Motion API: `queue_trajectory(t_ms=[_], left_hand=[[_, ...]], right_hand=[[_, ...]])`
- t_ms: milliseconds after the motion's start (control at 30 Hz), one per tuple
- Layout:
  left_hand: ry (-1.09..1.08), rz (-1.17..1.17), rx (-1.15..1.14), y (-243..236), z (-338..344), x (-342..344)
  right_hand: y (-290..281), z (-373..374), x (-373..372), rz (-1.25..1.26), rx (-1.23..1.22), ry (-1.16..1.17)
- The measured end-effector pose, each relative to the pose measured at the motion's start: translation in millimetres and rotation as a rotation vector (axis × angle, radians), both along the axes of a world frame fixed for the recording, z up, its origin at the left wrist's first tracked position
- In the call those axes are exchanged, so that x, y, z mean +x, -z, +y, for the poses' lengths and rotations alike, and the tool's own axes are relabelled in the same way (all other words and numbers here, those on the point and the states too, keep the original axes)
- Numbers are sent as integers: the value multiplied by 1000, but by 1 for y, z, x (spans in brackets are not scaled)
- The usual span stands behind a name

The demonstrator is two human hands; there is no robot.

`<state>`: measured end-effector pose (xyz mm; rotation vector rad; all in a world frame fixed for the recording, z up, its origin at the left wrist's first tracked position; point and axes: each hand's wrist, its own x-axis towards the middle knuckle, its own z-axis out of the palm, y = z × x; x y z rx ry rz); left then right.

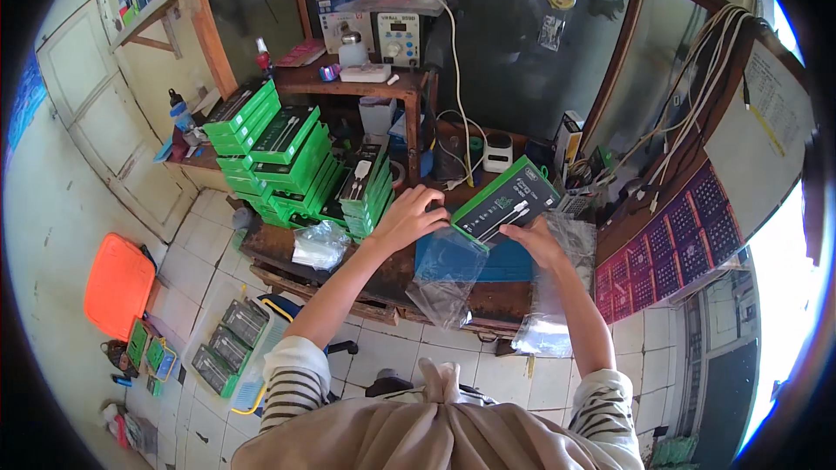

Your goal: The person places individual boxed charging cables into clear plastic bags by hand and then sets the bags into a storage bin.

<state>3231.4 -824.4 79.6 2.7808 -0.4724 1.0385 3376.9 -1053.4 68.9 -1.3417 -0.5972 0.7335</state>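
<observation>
My right hand point(538, 241) is closed around the lower right part of a black-and-green cable box point(507, 203), its thumb on the front with the white cable picture. The box is tilted above a blue mat point(514, 263). My left hand point(413, 218) is beside the box's left corner, fingers curled and pinching near the top of a clear plastic bag point(446, 283). That bag hangs under the box's lower left edge, over the table front. More clear plastic bags point(557, 283) lie by my right forearm. Some fingertips of the left hand are hard to make out.
Stacked green-and-black boxes point(287, 161) fill the table's left side, with a clear plastic bundle point(320, 244) before them. A crate point(270, 331) holding similar boxes stands on the floor at left. A wooden shelf point(348, 83) carries a device; cables point(697, 96) hang at right.
</observation>
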Motion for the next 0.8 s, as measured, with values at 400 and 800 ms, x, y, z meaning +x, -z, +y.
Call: queue_trajectory(t_ms=[400,800], left_hand=[[147,-11,-48,-7,11,-15],[230,163,-225,18,13,-24]], right_hand=[[-9,5,-5,-86,-52,-93],[-9,22,-16,-340,-107,-36]])
